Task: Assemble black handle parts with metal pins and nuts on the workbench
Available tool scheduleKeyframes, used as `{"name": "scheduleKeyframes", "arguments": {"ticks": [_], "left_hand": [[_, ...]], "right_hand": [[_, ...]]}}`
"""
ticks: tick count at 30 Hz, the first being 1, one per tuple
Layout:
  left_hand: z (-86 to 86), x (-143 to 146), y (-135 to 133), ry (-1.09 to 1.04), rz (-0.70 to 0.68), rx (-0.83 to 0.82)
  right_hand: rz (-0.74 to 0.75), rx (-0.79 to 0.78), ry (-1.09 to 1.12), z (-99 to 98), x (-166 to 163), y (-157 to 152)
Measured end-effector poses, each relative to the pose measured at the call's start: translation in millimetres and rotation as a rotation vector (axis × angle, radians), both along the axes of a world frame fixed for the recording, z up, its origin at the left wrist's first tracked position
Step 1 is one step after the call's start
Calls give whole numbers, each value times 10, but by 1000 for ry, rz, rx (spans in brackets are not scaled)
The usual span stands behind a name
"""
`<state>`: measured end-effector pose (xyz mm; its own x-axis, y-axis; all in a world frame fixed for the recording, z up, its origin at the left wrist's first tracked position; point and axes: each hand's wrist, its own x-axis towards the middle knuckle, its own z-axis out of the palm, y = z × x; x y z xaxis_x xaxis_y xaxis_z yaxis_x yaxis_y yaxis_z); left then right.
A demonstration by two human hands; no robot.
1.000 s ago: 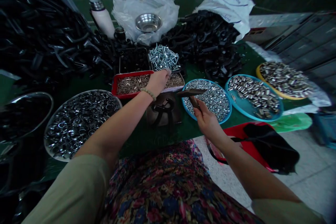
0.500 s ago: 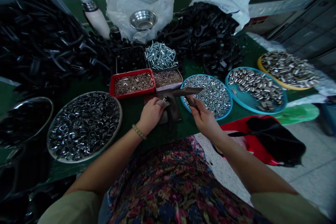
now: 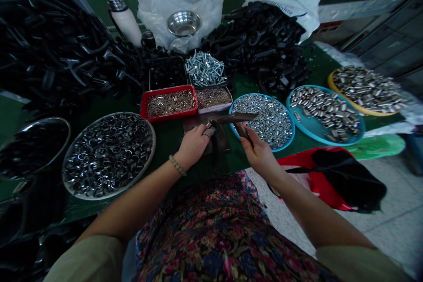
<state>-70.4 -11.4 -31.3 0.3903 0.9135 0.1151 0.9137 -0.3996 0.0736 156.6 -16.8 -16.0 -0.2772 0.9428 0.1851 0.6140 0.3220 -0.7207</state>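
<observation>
My right hand [image 3: 259, 152] is closed round the handle of a hammer [image 3: 238, 117]. The hammer's long dark head reaches left over the blue-rimmed tray of nuts, with its left end close to my left fingertips. My left hand [image 3: 194, 144], a beaded bracelet at its wrist, pinches a small shiny metal piece [image 3: 210, 124] over a flat metal plate [image 3: 223, 140]. A dark part sits right beside those fingertips; its shape is too dim to make out. Just behind lie a red tray [image 3: 144, 110] of small pins and a white tray [image 3: 216, 108] of tiny metal pieces.
On the left stands a round tray [image 3: 153, 141] of black rings. A blue tray [image 3: 306, 125] and a yellow tray [image 3: 376, 112] hold metal cylinders at right. Screws [image 3: 205, 69], heaped black parts [image 3: 257, 48], a steel bowl [image 3: 184, 24] and a flask [image 3: 127, 24] are at the back.
The view has shifted slightly. The metal piece in my left fingers is turned differently. My right hand keeps hold of the hammer, its head now tilted a little differently.
</observation>
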Motion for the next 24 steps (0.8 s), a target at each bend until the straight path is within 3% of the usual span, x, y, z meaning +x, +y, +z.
{"name": "scheduleKeyframes", "arguments": {"ticks": [7,11,14,18,21,24], "left_hand": [[-48,-15,13,-77,-11,4],[-36,-109,-93,-321,5,-49],[-29,-185,-336,-481,112,-16],[-108,-260,-641,-383,152,7],[-191,-259,-700,-340,153,-35],[-180,-185,-720,-354,167,-78]], "right_hand": [[53,5,24,8,-69,-40],[131,-23,-36,76,-118,-48],[179,-32,-109,164,-168,-62],[206,-50,-236,247,-220,-46],[248,-96,-355,291,-266,-2],[189,-30,-324,319,-329,20]]}}
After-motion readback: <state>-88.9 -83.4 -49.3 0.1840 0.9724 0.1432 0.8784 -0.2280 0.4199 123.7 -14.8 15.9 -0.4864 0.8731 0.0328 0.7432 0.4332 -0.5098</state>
